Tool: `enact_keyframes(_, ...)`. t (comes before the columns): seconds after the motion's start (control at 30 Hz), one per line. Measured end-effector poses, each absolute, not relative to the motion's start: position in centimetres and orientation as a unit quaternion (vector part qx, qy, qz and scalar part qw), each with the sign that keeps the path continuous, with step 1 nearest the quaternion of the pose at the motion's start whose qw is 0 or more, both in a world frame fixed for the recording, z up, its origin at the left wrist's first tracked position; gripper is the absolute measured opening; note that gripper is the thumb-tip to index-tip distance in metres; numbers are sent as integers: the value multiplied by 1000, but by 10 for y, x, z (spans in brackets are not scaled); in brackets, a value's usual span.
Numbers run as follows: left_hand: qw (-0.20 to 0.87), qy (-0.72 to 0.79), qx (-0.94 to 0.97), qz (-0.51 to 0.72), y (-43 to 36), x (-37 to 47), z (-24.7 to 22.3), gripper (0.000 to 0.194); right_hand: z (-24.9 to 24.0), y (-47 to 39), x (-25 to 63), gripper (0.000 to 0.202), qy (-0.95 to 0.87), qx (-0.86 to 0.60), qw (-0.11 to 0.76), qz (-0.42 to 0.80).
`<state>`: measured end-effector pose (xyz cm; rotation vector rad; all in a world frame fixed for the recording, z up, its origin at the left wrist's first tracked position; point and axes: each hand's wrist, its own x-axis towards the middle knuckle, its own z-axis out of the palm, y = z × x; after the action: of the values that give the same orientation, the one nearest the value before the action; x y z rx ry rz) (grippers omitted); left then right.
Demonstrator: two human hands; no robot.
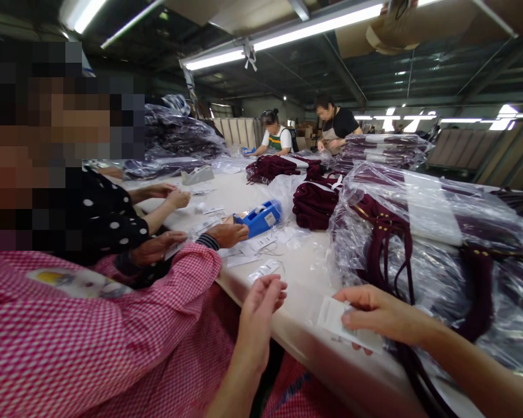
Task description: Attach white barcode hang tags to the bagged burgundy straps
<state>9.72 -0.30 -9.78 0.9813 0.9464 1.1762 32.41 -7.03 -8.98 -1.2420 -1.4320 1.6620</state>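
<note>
Tape dispenser (264, 219) beyond the hands (370, 313), bagged garments (433, 209) at right

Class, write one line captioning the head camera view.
A right hand holds a white card beside bagged maroon garments, left hand raised.

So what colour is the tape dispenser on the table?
Blue; the tape dispenser shows best in the head view.

Blue tape dispenser (264, 219), maroon garments (316, 203), pink-checked sleeve (169, 296)
</note>
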Motion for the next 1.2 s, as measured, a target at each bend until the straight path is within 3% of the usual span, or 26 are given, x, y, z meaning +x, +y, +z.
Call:
enact_keyframes(0.13,717,392,302,492,-31,103,-135,40,-95,-68,315,25,-528,-488,311,622)
enact_keyframes(0.43,718,425,162,527,-46,137,-163,64,-106,-55,275,10,-537,-489,395,563)
enact_keyframes(0.57,722,472,152,482,-43,136,-178,63,-107,-48,269,11,-525,-522,405,537)
enact_keyframes(0.73,693,407,250,540,-32,133,-166,49,-103,-42,260,11,-551,-510,403,524)
enact_keyframes(0.93,697,372,144,595,-9,125,-136,39,-115,-42,257,27,-563,-524,359,529)
enact_keyframes(1.2,702,339,147,609,-4,126,-140,30,-124,-35,252,23,-524,-537,367,550)
